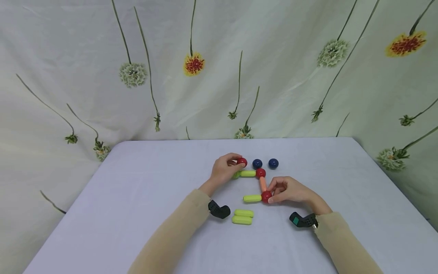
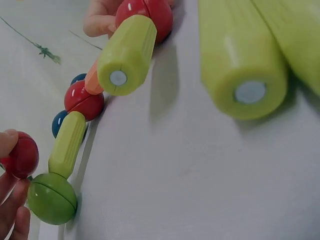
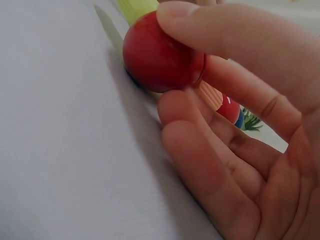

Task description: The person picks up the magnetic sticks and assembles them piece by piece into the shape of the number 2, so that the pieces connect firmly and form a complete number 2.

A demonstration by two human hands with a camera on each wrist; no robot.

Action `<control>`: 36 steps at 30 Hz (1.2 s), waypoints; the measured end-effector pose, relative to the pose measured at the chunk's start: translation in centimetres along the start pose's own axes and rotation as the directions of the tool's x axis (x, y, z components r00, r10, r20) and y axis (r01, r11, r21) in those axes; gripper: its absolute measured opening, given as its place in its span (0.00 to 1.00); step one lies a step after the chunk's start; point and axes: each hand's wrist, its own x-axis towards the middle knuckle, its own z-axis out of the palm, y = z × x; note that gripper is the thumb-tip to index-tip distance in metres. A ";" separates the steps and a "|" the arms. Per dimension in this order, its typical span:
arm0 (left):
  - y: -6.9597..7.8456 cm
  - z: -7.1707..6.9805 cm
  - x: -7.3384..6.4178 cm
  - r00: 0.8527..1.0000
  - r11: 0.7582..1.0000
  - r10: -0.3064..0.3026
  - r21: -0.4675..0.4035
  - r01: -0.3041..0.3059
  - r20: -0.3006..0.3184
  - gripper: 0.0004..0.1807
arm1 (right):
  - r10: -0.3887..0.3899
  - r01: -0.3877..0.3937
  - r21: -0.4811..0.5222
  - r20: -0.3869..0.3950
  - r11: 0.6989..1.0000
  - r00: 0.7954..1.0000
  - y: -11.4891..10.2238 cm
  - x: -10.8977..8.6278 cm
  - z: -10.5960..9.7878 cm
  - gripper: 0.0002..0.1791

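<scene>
In the head view, your left hand (image 1: 224, 167) pinches a red ball (image 1: 242, 162) towards the middle of the worktop's (image 1: 154, 190) far edge, beside a green ball (image 1: 235, 175) it partly hides. From there a lime rod (image 1: 248, 173) runs to a corner red ball (image 1: 261, 173), and an orange rod (image 1: 262, 184) joins that to a nearer red ball (image 1: 266, 196), pinched by your right hand (image 1: 291, 189); a second lime rod (image 1: 252, 198) points from it towards the left edge. Two blue balls (image 1: 257, 164) crowd the far-edge side, and two loose lime rods (image 1: 243, 220) lie between your forearms. In the left wrist view, you cannot tell whether the left-held ball touches the green one. In the right wrist view, your thumb presses the nearer red ball, other fingers bent beneath.
</scene>
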 end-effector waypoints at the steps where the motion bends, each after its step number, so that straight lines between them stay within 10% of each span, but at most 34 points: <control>1: 0.1 -0.1 -0.2 1.000 1.000 0.005 -0.010 -0.005 -0.002 0.18 | -0.003 0.003 -0.002 0.000 1.000 1.000 0.0 0.0 0.0 0.13; 22: 0.6 -1.1 -5.6 0.998 0.977 0.060 -0.205 -0.062 -0.016 0.17 | 0.006 -0.006 0.006 0.003 1.000 1.000 -0.1 0.3 0.2 0.13; 36: -0.3 -1.2 -8.4 1.000 0.931 -0.001 -0.364 0.009 0.022 0.20 | 0.007 -0.007 -0.001 0.005 1.000 1.000 0.1 0.2 -0.1 0.13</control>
